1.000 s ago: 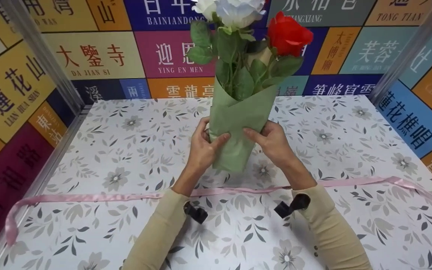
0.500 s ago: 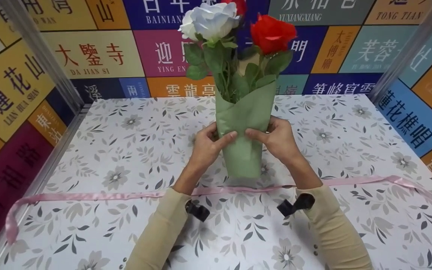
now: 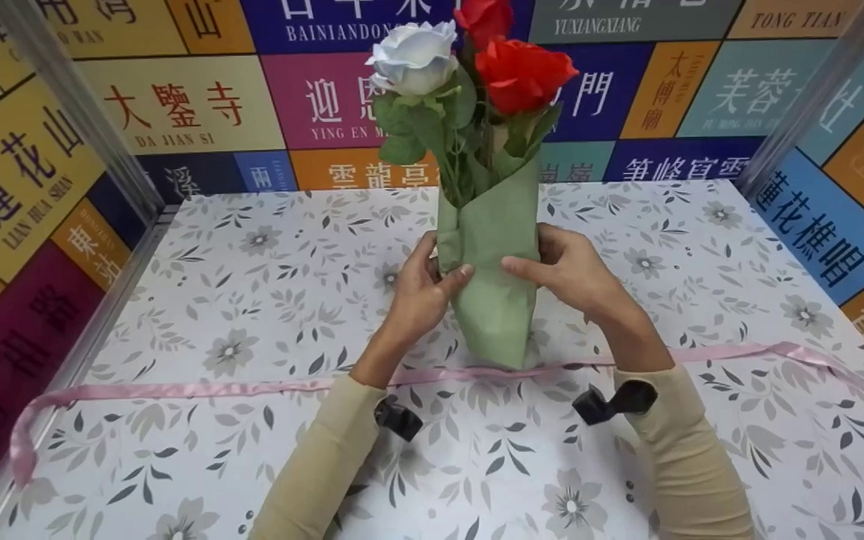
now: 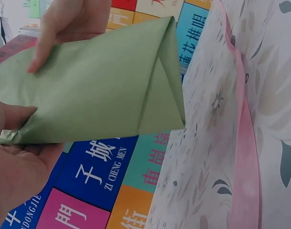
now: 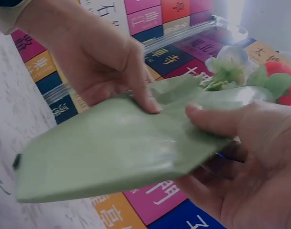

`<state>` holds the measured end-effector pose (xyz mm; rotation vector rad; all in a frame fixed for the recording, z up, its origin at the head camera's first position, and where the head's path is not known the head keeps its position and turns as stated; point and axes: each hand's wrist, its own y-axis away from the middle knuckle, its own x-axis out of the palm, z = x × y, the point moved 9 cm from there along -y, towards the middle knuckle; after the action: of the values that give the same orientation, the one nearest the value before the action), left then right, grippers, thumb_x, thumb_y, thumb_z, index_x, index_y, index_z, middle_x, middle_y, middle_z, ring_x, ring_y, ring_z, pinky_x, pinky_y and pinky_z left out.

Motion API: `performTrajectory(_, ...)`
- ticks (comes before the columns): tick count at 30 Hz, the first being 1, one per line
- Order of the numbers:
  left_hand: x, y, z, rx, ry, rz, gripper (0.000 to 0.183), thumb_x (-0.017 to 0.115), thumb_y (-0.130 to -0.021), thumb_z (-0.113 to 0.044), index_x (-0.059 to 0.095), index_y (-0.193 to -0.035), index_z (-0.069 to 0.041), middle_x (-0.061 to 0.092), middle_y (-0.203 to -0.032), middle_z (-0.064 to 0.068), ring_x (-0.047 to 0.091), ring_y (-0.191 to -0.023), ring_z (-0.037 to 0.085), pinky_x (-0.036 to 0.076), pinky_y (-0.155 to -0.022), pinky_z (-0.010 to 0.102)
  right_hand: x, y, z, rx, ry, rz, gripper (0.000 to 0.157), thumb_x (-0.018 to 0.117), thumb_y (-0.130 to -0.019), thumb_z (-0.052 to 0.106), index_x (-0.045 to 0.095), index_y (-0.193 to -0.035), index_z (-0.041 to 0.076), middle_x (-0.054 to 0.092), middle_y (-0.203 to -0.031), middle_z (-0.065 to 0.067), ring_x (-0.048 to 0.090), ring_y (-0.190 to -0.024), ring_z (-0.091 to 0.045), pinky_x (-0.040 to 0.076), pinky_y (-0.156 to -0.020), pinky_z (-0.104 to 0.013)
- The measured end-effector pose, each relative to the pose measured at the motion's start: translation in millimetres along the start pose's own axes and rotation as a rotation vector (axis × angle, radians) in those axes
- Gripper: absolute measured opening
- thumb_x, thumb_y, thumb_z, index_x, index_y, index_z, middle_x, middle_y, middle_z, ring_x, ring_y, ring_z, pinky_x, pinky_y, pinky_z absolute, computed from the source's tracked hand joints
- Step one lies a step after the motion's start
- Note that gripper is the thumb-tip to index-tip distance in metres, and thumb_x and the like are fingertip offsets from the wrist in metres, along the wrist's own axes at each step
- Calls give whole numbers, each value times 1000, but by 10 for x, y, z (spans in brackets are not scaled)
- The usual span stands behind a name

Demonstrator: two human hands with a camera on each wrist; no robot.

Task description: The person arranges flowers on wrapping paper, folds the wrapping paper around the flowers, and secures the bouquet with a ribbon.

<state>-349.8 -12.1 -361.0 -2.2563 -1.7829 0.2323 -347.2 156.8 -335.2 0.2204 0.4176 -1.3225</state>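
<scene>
A bouquet in green wrapping paper (image 3: 496,255) is held up between both hands, its folded bottom end pointing down. From its top rise a white rose (image 3: 413,60), a red rose (image 3: 526,75) and another red rose (image 3: 484,19) behind, with green leaves (image 3: 406,124). My left hand (image 3: 418,289) grips the paper's left edge, thumb in front and fingers behind. My right hand (image 3: 578,270) holds the right edge the same way, its thumb on the front. In the right wrist view both thumbs press the paper (image 5: 102,148); the stems inside are hidden.
A long pink ribbon (image 3: 199,390) lies across the table (image 3: 312,465) behind the forearms, its left end bending near the table's left edge. Panels with Chinese lettering (image 3: 192,105) stand at the back and both sides. Black wrist cameras (image 3: 398,418) sit at the cuffs.
The bouquet has turned and come lower and nearer, its flowers moving left and down and its bottom end moving right. The right hand has shifted right; both hands keep hold.
</scene>
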Motion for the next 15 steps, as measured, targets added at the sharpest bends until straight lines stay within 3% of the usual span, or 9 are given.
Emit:
performTrajectory(3,17,-13,17,-20,1,-2,48,66,-90,5,49,-135,4,66,-120,27,68,-106,24,57,-88,31,-31,31,-14,-7,-59,24,46,65,-97,14,52,-137,-4,68,-115,-19,69,-89,-9,58,-72,-25)
performTrajectory(6,33,-11,71,-83,13,15,51,70,-90,-2,51,-137,4,65,-128,24,67,-113,27,57,-95,34,-50,48,-57,-24,-130,24,43,63,-95,2,51,-136,-8,70,-104,-11,70,-83,-9,60,-66,-27)
performTrajectory(10,80,17,184,-192,84,82,47,67,-94,-10,54,-136,5,69,-124,22,72,-101,20,59,-92,36,-62,106,-147,-23,-177,32,40,62,-94,-3,52,-132,-11,70,-95,-2,70,-78,-12,60,-62,-30)
performTrajectory(15,170,90,392,-381,113,167,36,63,-96,-8,58,-128,8,73,-107,19,73,-86,14,60,-89,35,-34,178,-399,72,-178,68,39,64,-93,-2,54,-129,-11,71,-92,-2,71,-75,-13,60,-62,-31)
